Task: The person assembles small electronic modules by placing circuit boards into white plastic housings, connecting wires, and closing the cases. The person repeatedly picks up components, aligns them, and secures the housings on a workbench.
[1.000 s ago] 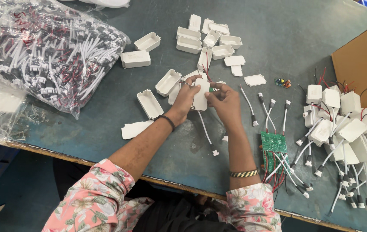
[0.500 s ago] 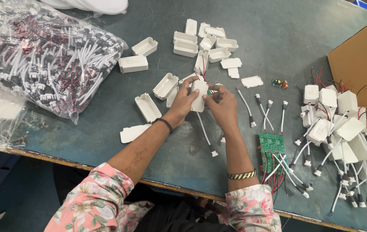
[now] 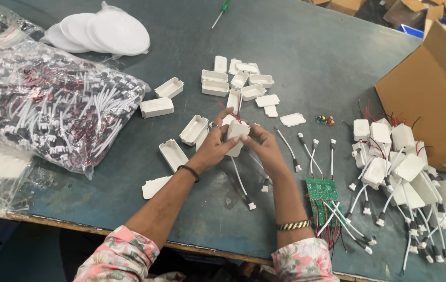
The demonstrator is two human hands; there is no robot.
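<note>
**A:** Start nearest the body. What's closest?

**B:** Two floral sleeves at the desk (image 3: 129, 219) edge, then the forearms. To the right of the right wrist lie green circuit boards (image 3: 321, 189) with red and white leads, touching one another.

**A:** And the hands?

**B:** The left hand (image 3: 211, 149) and right hand (image 3: 264, 149) meet over the middle of the desk, both sets of fingers (image 3: 226, 116) closed around one small white plastic case (image 3: 236, 137), held just above the surface. A white cable (image 3: 241, 183) hangs from its near end and ends in a plug lying on the desk.

**A:** Which way does the case run?

**B:** Its long axis goes roughly near to far, tipped slightly to the left at the near end; the cable end points back toward the person. Whether the lid sits fully flush I can't tell, since the fingers cover the seam.

**A:** What could go wrong, in your judgement?

**B:** Squeezing with a lead caught in the seam could pinch it or leave the lid crooked. The dangling cable could also snag the loose plugged leads (image 3: 311, 151) just right of it.

**A:** Farther out?

**B:** Empty case halves (image 3: 194, 129) and lids scattered beyond the hands, a heap of finished wired cases (image 3: 390, 156) at right beside a cardboard box (image 3: 432, 89), a clear bag of cables (image 3: 50, 115) at left, and white round discs (image 3: 108, 31) at the far left.
</note>
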